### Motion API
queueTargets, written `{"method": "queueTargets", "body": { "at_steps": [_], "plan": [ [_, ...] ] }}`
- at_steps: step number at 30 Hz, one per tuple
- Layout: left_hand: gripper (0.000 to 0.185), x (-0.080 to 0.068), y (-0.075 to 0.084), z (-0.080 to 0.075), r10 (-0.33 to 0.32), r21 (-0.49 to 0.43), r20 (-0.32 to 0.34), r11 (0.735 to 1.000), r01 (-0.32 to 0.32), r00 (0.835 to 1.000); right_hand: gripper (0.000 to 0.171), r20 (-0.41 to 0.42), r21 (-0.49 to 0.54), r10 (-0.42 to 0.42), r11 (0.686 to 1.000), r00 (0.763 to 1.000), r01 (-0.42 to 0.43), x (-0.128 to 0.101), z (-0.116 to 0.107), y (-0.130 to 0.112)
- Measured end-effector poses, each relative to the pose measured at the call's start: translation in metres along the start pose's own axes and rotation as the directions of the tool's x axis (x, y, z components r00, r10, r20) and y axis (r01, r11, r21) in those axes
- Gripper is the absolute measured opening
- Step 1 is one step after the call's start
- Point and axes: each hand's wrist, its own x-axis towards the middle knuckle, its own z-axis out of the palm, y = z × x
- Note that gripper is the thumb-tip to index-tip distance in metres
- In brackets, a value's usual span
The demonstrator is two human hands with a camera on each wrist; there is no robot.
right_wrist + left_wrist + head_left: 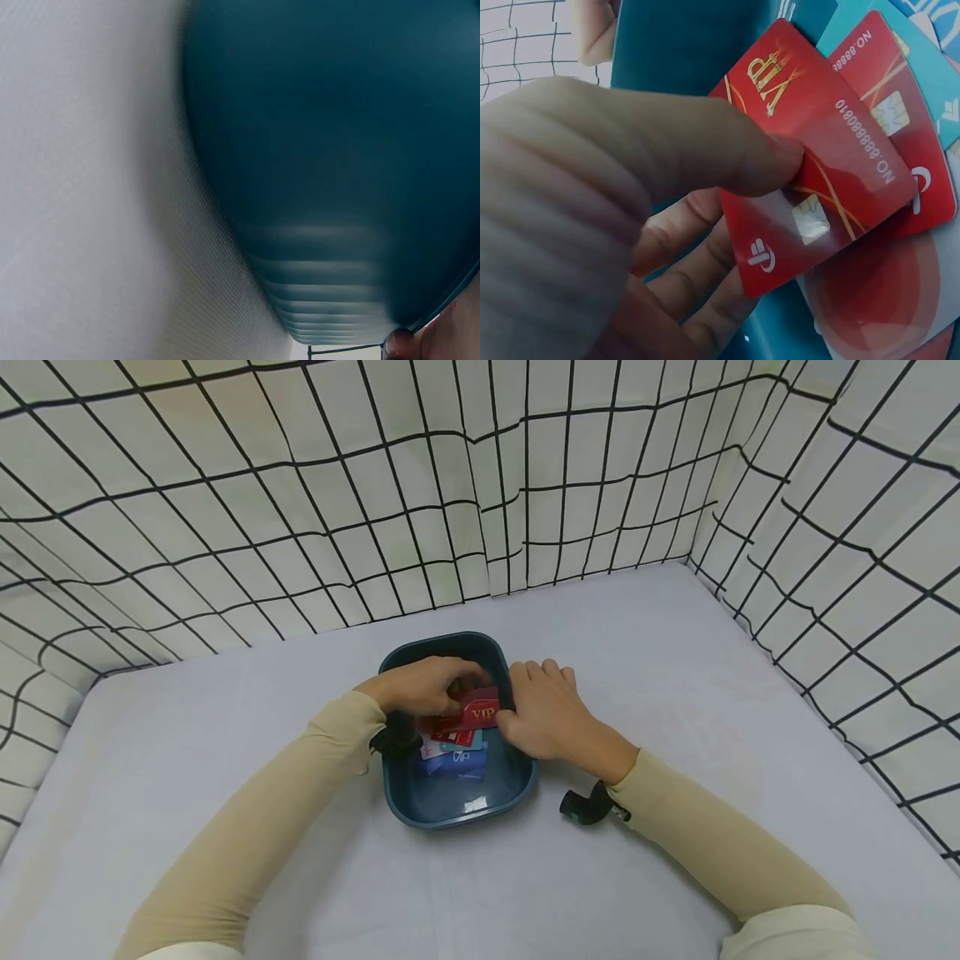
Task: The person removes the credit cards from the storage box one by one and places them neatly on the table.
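Note:
My left hand [423, 685] is inside a dark teal plastic bin [442, 821]. In the left wrist view it pinches a red VIP card [844, 169], thumb on the printed face and fingers behind. Other cards lie close by: another red card [870, 64], a teal card [930, 79], a pale card with red circles [889, 292] and a blue VIP card [459, 762]. My right hand [547, 714] grips the bin's right rim, thumb on the inner side. From the right wrist, the bin's outer wall [322, 150] fills much of the view, with one fingertip [401, 343] at the rim.
The bin stands on a table covered with white cloth [637, 877]. A black wire grid [525, 489] runs along the back and both sides. Black wrist-worn devices [588, 806] hang under each forearm, the left one overlapping the bin's edge.

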Motion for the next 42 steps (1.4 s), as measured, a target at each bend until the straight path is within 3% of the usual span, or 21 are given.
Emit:
{"method": "queueTargets", "body": {
  "at_steps": [14, 27, 42],
  "plan": [
    [0.037, -0.005, 0.006, -0.004, 0.029, 0.025, 0.049, 0.999, -0.03, 0.998, 0.023, 0.011, 0.003, 0.003, 1.0, 1.0, -0.003, 0.0, -0.001, -0.001],
    [0.022, -0.01, 0.013, -0.006, 0.056, 0.058, 0.04, 0.997, -0.058, 0.998, 0.021, 0.0, -0.001, -0.005, 1.0, 1.0, 0.005, 0.0, 0.0, 0.0],
    [0.017, -0.024, 0.012, -0.015, 0.055, 0.006, 0.027, 0.998, -0.055, 0.998, 0.024, 0.017, 0.011, 0.009, 1.0, 1.0, -0.009, -0.001, -0.001, -0.002]
  ]
}}
